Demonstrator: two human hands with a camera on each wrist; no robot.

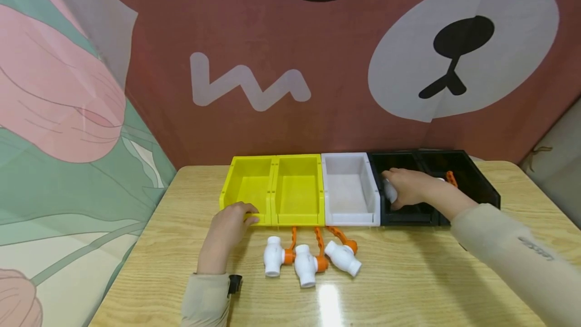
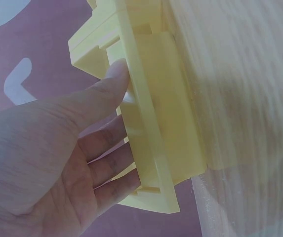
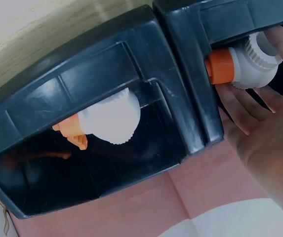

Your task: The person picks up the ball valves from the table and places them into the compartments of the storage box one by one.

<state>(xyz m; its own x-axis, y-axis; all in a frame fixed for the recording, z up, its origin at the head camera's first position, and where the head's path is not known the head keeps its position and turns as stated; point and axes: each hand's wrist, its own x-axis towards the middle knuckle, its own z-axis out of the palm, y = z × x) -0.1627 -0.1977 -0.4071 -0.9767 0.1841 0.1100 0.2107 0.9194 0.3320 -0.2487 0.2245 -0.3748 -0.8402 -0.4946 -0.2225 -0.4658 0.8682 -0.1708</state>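
Note:
My right hand (image 1: 407,188) reaches into the inner black bin (image 3: 230,22) and holds a white plastic ball valve (image 3: 255,64) with an orange collar. In the right wrist view, fingers lie below the valve and the thumb at its open end. Another white ball valve (image 3: 112,118) with an orange handle lies in the outer black bin (image 3: 47,182). My left hand (image 1: 229,226) rests at the front rim of the leftmost yellow bin (image 1: 248,191); its loosely extended fingers touch the rim area. Three ball valves (image 1: 273,256) (image 1: 305,266) (image 1: 343,258) lie on the table before the bins.
A second yellow bin (image 1: 297,193) and a white bin (image 1: 348,191) stand between the leftmost yellow bin and the black ones, all in one row on the wooden table (image 1: 395,291). Behind the row hangs a reddish-brown printed cloth (image 1: 340,54).

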